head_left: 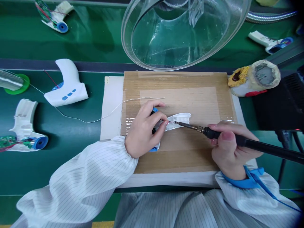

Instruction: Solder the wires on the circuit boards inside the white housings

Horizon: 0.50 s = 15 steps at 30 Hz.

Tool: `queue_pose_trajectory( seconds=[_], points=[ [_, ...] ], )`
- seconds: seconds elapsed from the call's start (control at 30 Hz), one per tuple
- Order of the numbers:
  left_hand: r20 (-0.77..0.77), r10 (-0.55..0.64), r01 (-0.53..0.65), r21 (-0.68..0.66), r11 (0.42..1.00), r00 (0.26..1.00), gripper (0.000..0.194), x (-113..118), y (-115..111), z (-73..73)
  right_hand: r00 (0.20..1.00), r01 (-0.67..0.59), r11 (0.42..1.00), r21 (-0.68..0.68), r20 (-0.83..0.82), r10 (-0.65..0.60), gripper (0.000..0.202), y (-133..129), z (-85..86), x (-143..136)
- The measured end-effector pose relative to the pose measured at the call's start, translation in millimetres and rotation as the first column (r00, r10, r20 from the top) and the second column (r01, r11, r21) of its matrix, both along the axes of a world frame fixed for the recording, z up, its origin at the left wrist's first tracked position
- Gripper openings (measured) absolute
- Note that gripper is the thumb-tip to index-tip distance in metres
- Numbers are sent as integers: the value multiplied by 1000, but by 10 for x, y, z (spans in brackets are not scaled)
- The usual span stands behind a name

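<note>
My right hand point(234, 147) is wrapped round the black handle of a soldering iron point(242, 141). The iron's tip touches, or nearly touches, the inside of a white plastic housing half point(184, 118) that lies on the cardboard. Over the blue-trimmed end of this housing lies my left hand point(148, 129), hiding much of it. Its thumb and index finger pinch a thin wire close to the iron's tip. A loose strand of solder wire point(114, 111) curves across the cardboard just above my left hand, touching neither hand as far as I can see.
A cardboard sheet point(190, 161) covers the work spot. Left are a solder spool point(22, 84), a white device shell point(68, 85) and an open housing point(26, 126). A clear round hood point(166, 60) hangs above. Right stand a sunflower-decorated pot point(254, 77) and a black box point(280, 101).
</note>
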State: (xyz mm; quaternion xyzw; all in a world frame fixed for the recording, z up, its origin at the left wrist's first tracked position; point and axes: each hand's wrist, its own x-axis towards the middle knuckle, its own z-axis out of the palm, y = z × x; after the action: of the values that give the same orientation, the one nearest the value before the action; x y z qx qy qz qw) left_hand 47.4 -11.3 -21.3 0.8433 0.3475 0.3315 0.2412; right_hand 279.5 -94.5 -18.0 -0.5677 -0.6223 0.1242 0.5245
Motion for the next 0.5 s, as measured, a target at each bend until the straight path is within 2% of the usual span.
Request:
queue_pose_trajectory(
  seconds=[0.1,0.17,0.27,0.37,0.5],
  points=[
    [3,-7,7,12,1000,1000,9,1,3,5,996,73,989,129,-61,-65,19,36,-29,-29],
    [4,-10,10,12,1000,1000,9,6,4,9,993,98,984,150,-76,-87,20,63,-57,-46],
    [2,-14,14,7,1000,1000,9,9,4,12,996,61,983,174,-80,-47,17,88,-86,-41],
    [-1,-14,14,5,1000,1000,9,5,6,10,998,-7,987,161,-58,16,15,85,-85,-9],
    [-8,-10,10,0,1000,1000,9,3,8,9,998,-45,996,75,-37,48,15,31,-43,21]
  ],
)
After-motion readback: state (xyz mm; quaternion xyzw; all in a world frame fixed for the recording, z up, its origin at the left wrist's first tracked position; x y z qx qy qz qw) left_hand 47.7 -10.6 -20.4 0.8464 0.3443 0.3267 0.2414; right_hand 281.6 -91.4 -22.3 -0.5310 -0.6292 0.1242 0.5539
